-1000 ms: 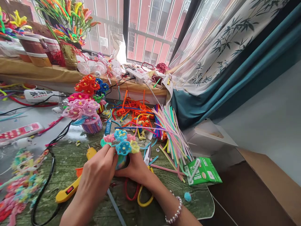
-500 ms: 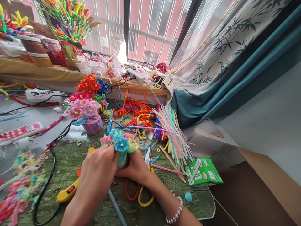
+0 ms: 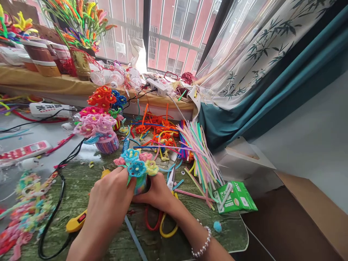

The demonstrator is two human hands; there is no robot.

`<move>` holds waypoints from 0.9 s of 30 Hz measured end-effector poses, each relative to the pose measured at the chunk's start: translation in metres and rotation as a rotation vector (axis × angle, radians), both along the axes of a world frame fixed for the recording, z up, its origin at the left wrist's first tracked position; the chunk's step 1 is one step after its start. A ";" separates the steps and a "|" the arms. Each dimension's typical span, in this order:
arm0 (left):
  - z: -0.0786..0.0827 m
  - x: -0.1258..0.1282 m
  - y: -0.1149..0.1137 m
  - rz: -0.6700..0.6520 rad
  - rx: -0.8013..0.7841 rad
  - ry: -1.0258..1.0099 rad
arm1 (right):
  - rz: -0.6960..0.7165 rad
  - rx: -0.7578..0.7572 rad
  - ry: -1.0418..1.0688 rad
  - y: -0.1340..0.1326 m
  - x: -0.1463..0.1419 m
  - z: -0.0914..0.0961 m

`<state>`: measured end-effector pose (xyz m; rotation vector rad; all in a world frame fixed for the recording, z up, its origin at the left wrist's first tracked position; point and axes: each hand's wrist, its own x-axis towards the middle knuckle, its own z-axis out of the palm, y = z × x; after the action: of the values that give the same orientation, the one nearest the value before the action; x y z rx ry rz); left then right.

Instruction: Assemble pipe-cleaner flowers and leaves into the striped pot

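Both my hands are wrapped around a small pot of pipe-cleaner flowers [image 3: 137, 165] with blue, pink and yellow blooms, held just above the green mat [image 3: 81, 185]. My left hand [image 3: 110, 201] grips its left side, fingers curled against the stems. My right hand [image 3: 157, 194], with a pearl bracelet [image 3: 202, 244] on the wrist, cups the pot from the right. The pot's body is mostly hidden between my fingers.
A yellow glue gun [image 3: 77, 221] with black cord lies at my left. Scissors [image 3: 165, 217] lie under my right wrist. A fan of pastel pipe cleaners [image 3: 198, 152], a green carton [image 3: 236, 199], a finished pink flower pot [image 3: 102, 132] and a cardboard box [image 3: 299, 221] surround me.
The flower pot has shifted slightly left and tilted as my hands turn it; my left hand slid a little lower and left.
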<state>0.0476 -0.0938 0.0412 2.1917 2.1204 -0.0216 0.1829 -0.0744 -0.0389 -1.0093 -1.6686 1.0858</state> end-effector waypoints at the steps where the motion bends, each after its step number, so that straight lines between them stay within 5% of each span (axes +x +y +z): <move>1: 0.001 0.000 0.000 -0.011 -0.004 -0.002 | -0.002 0.002 0.001 0.000 0.000 0.000; 9: -0.010 -0.010 0.000 -0.024 0.074 -0.074 | 0.006 0.002 0.013 -0.001 0.001 0.001; 19: -0.021 -0.008 -0.002 0.036 0.350 -0.486 | 0.005 0.010 -0.016 -0.001 0.000 0.000; 27: -0.034 -0.003 -0.006 -0.069 0.514 -0.639 | 0.029 0.050 0.053 0.000 0.002 -0.005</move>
<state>0.0450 -0.0993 0.0069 2.0803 1.7964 1.1633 0.1846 -0.0740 -0.0436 -0.9194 -1.6642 1.0752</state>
